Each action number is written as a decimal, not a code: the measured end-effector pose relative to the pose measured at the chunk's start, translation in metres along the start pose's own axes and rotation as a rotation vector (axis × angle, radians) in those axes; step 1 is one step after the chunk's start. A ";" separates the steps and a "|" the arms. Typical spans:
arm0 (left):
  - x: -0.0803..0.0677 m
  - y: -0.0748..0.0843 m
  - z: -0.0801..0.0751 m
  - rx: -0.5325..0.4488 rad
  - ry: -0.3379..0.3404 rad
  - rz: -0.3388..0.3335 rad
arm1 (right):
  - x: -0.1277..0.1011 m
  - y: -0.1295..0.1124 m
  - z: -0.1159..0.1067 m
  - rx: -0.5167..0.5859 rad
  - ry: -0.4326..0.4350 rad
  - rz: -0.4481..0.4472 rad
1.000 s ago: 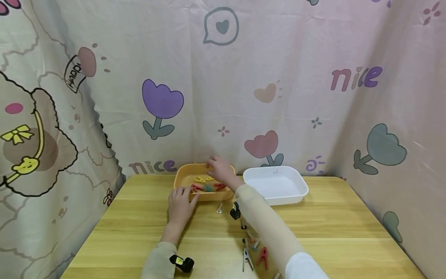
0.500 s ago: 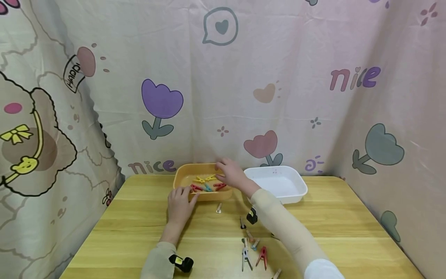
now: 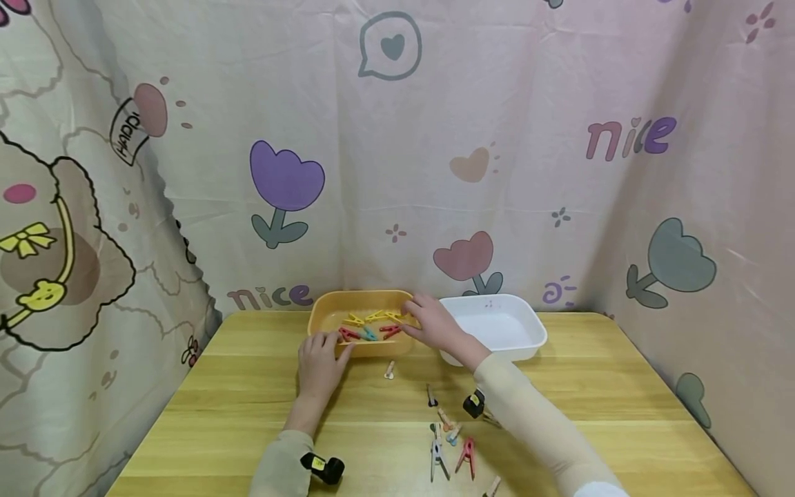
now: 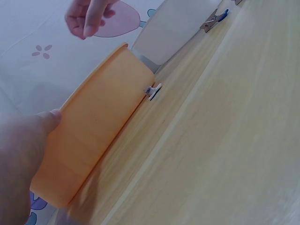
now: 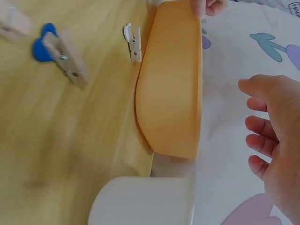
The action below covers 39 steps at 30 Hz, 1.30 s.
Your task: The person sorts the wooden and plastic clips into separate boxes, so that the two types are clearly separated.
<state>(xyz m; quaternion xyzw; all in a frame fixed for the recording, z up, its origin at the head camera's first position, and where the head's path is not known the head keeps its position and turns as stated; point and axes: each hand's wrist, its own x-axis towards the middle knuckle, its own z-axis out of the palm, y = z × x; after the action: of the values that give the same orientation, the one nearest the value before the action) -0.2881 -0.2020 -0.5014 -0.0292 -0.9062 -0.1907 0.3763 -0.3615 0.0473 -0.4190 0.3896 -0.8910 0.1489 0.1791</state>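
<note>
An orange tray [image 3: 360, 296] stands at the back of the wooden table and holds several red, yellow and blue clothespins [image 3: 370, 335]. My left hand [image 3: 319, 362] grips the tray's front left rim, with the thumb against its outer wall [image 4: 98, 136] and the fingertips [image 5: 208, 5] over the edge. My right hand [image 3: 435, 323] hovers at the tray's right end. Its fingers [image 5: 276, 136] are loosely curled and hold nothing. The same hand [image 4: 86, 16] shows above the tray in the left wrist view.
A white tray [image 3: 491, 299] stands just right of the orange one. A pale clothespin [image 3: 390, 370] lies in front of the orange tray. Several more clothespins [image 3: 467, 455] are scattered on the table near my right forearm. Printed cloth walls the table in.
My right hand has drawn back to the right, from over the orange tray's middle to its right end. My left hand has stayed on the rim.
</note>
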 end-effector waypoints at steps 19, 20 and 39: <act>0.001 0.002 -0.001 -0.006 0.011 0.013 | -0.070 0.008 -0.010 0.039 -0.001 0.055; 0.001 0.002 -0.001 -0.007 0.009 0.010 | -0.074 0.009 -0.010 0.042 -0.008 0.061; -0.001 0.001 0.001 -0.013 0.005 -0.004 | -0.143 0.005 -0.014 0.206 -0.018 0.154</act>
<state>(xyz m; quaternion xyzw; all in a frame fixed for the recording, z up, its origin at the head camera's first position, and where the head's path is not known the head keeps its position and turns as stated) -0.2877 -0.2009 -0.5026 -0.0294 -0.9041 -0.1974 0.3779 -0.2720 0.1475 -0.4695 0.3376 -0.8998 0.2497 0.1182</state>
